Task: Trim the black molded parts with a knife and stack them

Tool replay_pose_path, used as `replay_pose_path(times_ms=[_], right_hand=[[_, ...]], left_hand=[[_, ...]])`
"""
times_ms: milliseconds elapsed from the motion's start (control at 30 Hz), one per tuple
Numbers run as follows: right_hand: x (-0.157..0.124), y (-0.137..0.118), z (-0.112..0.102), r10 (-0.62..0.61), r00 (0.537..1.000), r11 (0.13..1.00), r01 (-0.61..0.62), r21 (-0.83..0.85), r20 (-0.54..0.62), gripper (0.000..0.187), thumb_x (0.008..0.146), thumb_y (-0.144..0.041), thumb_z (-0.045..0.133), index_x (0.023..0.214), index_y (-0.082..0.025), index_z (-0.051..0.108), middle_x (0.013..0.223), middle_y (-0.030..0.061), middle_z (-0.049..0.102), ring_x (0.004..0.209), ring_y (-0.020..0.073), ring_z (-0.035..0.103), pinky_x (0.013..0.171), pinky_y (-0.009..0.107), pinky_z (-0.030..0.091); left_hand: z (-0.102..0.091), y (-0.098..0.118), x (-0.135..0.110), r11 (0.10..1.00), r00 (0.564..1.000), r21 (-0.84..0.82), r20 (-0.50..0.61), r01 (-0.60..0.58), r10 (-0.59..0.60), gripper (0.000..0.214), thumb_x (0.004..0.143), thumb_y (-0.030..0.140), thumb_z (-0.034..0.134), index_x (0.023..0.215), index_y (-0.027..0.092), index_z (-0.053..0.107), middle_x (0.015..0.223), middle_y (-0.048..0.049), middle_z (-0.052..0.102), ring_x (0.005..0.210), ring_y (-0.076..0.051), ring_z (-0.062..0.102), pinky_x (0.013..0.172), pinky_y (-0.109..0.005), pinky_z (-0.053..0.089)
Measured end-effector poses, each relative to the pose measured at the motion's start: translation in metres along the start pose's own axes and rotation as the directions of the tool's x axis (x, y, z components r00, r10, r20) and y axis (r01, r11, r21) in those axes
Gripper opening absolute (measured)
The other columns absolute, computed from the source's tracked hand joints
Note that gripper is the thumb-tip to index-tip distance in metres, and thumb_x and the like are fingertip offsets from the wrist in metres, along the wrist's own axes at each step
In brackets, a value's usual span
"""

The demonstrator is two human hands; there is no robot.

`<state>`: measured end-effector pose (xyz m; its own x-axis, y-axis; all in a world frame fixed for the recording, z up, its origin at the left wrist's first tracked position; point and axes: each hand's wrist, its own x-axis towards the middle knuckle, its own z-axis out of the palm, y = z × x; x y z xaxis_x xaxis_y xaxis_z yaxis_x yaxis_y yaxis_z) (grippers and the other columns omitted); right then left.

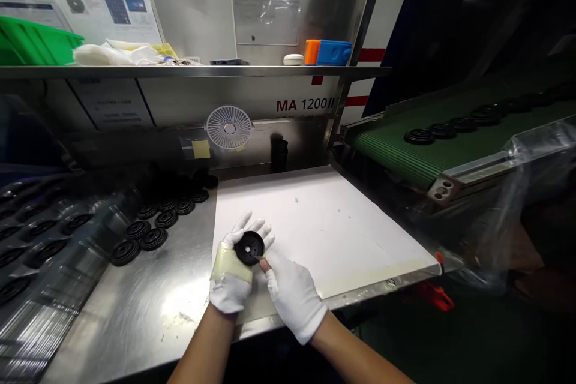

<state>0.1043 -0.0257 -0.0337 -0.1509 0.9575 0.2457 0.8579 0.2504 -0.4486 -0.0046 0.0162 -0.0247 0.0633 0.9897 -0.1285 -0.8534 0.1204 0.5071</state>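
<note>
My left hand [231, 273], in a white glove with a pale yellow wrap, is palm up over the near left edge of the white sheet. A black round plastic part [255, 242], dish-like with a small centre hole, rests in that palm against the thumb, the fingers stretched out behind it. At the part's lower right rim is my right hand [292, 291], gloved in white with a bare thumb tip. Its thumb and fingers are pinched together. A thin tip seems to show there, too small to name.
Several black ringed parts [154, 239] lie on the metal table at left, beside clear plastic trays [85, 252]. The white sheet [360, 246] covers the right side. A green conveyor [396, 156] carries more parts. A small white fan [229, 128] stands behind, under a shelf [265, 71].
</note>
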Motion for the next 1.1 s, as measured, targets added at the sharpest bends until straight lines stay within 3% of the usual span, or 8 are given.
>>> replay_pose_path(times_ms=[100, 300, 533, 1100], right_hand=[[0.003, 0.008, -0.003, 0.016, 1.0, 1.0, -0.016, 0.015, -0.006, 0.023, 0.093, -0.03, 0.034, 0.089, -0.024, 0.055, 0.078, -0.0015, 0.066, 0.067, 0.014, 0.059, 0.058, 0.025, 0.03], [0.005, 0.012, -0.001, 0.047, 0.999, 0.999, -0.047, -0.001, -0.019, 0.028, 0.094, -0.033, 0.03, 0.083, -0.023, 0.054, 0.071, -0.0013, 0.063, 0.063, 0.0141, 0.057, 0.055, 0.025, 0.027], [0.002, 0.01, 0.001, 0.067, 0.997, 0.998, -0.067, 0.013, -0.029, 0.026, 0.095, -0.031, 0.029, 0.086, -0.024, 0.053, 0.073, -0.0021, 0.063, 0.064, 0.014, 0.057, 0.056, 0.025, 0.028], [0.005, 0.011, -0.024, -0.046, 0.995, 0.999, 0.045, 0.008, 0.087, 0.025, 0.093, -0.032, 0.035, 0.082, -0.023, 0.055, 0.07, -0.003, 0.062, 0.06, 0.0125, 0.054, 0.054, 0.024, 0.028]], left_hand=[[-0.003, 0.002, -0.001, 0.998, 0.998, 0.038, 0.037, 0.049, -0.051, 0.038, 0.072, 0.017, 0.053, 0.111, 0.015, 0.056, 0.084, -0.0096, 0.063, 0.075, -0.021, 0.06, 0.072, -0.041, 0.05], [-0.003, -0.005, 0.008, 1.0, 1.0, -0.02, 0.005, -0.013, 0.013, 0.024, 0.073, 0.019, 0.059, 0.096, 0.018, 0.061, 0.067, -0.0002, 0.055, 0.064, -0.015, 0.056, 0.066, -0.031, 0.048], [-0.001, -0.003, 0.008, 0.998, 0.998, -0.036, 0.018, -0.052, 0.052, 0.011, 0.071, 0.017, 0.063, 0.082, 0.02, 0.061, 0.069, 0.0012, 0.054, 0.067, -0.013, 0.055, 0.072, -0.031, 0.048], [0.005, 0.002, -0.005, 0.999, 0.998, -0.001, 0.026, 0.049, -0.049, 0.013, 0.075, 0.02, 0.061, 0.088, 0.015, 0.061, 0.071, -0.0017, 0.054, 0.068, -0.013, 0.055, 0.069, -0.031, 0.049]])
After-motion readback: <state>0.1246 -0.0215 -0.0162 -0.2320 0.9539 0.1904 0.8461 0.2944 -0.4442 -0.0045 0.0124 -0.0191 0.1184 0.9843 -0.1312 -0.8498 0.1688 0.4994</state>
